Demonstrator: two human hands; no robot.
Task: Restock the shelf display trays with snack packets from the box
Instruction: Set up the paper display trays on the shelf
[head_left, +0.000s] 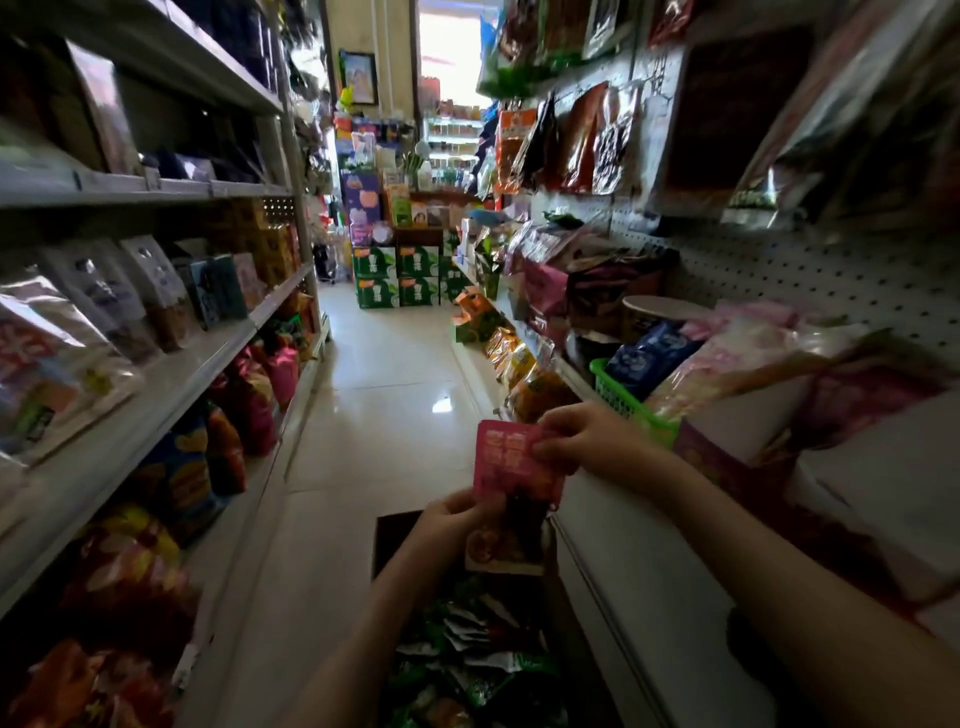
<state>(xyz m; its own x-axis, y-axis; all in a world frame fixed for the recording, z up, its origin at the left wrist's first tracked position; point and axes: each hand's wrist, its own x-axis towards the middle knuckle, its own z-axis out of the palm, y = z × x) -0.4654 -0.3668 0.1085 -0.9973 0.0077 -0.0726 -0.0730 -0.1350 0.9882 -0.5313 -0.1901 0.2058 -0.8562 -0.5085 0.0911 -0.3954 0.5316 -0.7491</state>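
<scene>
Shop aisle, left hand (451, 525) and right hand (587, 441) pinching pink packet (511, 460)

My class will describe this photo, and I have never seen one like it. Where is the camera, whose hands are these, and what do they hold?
No machine here: a person wears one wide-angle camera on the head, looking forward and down a shop aisle, so the shelves seem to bend. Both arms are the person's own. The left hand grips the lower end of a pink snack packet, and the right hand pinches its upper corner. Beneath them, on the floor, stands an open box of green packets. On the right, a green basket holds blue packets.
</scene>
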